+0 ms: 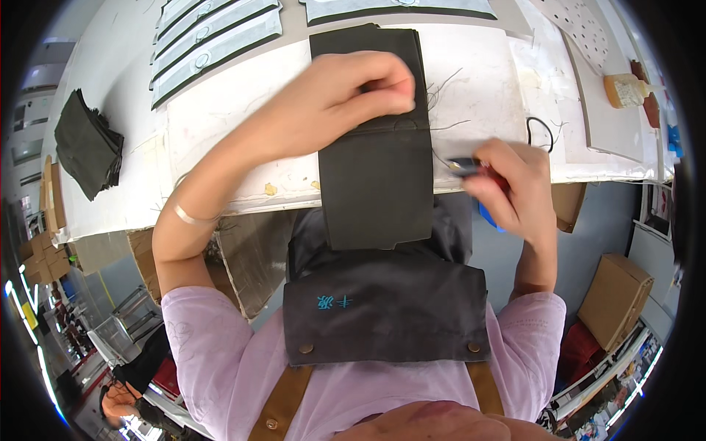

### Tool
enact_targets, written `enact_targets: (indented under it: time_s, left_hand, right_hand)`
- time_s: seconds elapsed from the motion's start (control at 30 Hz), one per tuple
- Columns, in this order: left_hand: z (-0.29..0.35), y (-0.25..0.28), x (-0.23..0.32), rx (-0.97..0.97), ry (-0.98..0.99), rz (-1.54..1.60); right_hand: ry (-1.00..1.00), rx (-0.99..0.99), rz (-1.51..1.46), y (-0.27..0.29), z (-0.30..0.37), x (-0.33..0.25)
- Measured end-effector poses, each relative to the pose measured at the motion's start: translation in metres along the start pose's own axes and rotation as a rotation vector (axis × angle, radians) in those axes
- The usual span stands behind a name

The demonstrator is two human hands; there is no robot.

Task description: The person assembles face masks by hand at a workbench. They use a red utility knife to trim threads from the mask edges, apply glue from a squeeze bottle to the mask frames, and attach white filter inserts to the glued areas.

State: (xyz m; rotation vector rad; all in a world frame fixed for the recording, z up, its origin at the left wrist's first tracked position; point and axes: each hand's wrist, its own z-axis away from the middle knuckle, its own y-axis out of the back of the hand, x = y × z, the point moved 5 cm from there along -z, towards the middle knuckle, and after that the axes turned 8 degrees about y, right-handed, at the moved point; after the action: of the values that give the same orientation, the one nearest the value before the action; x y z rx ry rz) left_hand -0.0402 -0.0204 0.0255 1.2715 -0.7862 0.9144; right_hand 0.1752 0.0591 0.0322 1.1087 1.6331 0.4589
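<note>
A: Layout, from dial centre?

B: White table [485, 81] across twelve. Dark panel [379, 184] runs twelve to centre, near end overhanging the edge; presumably the tabletop bears most of it.

A: Hands?

B: Left hand [346, 99] at twelve, over the panel, thumb and fingertips together; cannot tell whether they pinch anything. Right hand [518, 180], between two and three, closed round blurred snips [465, 167], tips toward nine, likely keeping blades clear of the palm.

A: Smallest?

B: Loose threads [450, 128], one o'clock, beside the panel's right edge.

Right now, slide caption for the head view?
Left hand over a black panel, right hand holding a small blurred tool.
</note>
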Motion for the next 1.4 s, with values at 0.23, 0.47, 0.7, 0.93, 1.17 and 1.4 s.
enact_targets:
  time_s: [0.23, 0.47, 0.7, 0.93, 1.17, 1.4]
  left_hand:
    - [0.212, 0.090, -0.022, 0.183, 0.655, -0.445]
    - [0.226, 0.076, -0.026, 0.511, 0.710, -0.433]
    - [0.065, -0.019, 0.020, 0.076, 0.247, -0.144]
    - [0.025, -0.054, 0.021, 0.068, 0.092, -0.521]
    - [0.035, -0.037, 0.002, -0.115, 0.276, 0.107]
    - [0.056, -0.004, -0.002, 0.297, -0.345, 0.047]
  right_hand:
    - [-0.311, 0.061, -0.411, -0.049, 0.056, -0.021]
    - [-0.394, 0.160, -0.082, -0.057, 0.049, -0.025]
    - [-0.203, 0.160, -0.368, -0.070, 0.039, -0.041]
    - [0.025, 0.248, -0.216, -0.074, 0.027, -0.055]
    - [-0.324, 0.343, -0.415, -0.070, 0.039, -0.027]
    - [-0.420, 0.483, -0.679, -0.082, 0.035, -0.028]
